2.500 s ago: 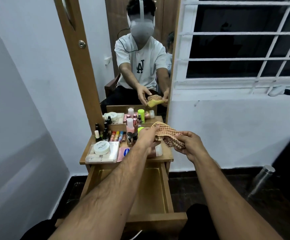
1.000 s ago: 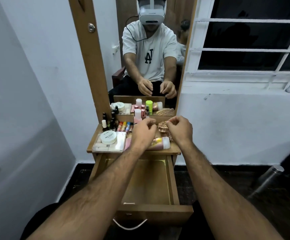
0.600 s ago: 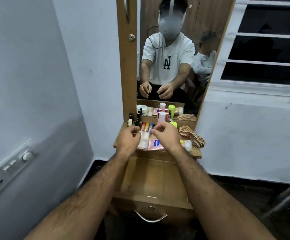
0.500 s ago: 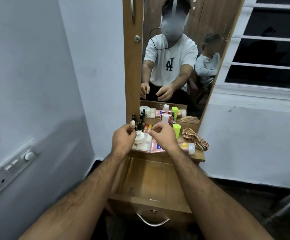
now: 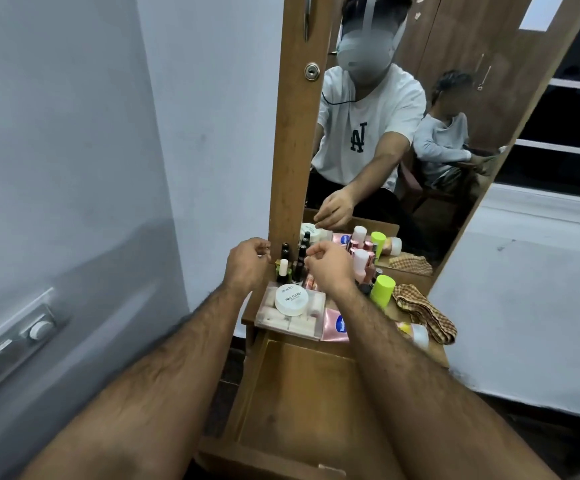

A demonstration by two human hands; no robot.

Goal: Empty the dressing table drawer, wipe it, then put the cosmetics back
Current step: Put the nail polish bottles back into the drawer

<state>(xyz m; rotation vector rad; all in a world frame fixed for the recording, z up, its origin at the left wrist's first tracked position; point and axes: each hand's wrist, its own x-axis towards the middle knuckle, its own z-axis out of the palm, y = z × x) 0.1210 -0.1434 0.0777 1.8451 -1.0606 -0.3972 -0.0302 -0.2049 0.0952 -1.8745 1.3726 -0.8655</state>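
Note:
The drawer (image 5: 299,393) of the wooden dressing table is pulled out and its bare wooden floor shows. The cosmetics stand on the table top (image 5: 437,355): small dark nail polish bottles (image 5: 290,268) at the back left, a white nail polish jar (image 5: 292,300) on a clear box (image 5: 292,322), a pink sachet (image 5: 337,327), a pink bottle (image 5: 361,263), a green-capped bottle (image 5: 382,289) and a white-capped tube (image 5: 416,334). The checked cloth (image 5: 423,313) lies on the right. My left hand (image 5: 247,265) is curled by the mirror frame and holds nothing. My right hand (image 5: 330,268) hovers over the small bottles, fingers loosely bent.
The tall mirror (image 5: 402,133) rises behind the table and reflects me and a seated person. A white wall with a switch panel (image 5: 14,337) is close on the left. The drawer front (image 5: 271,462) juts toward me between my forearms.
Both hands let go of the checked cloth, which now lies on the right of the table top. They moved left to the small bottles at the back, and my view turned left.

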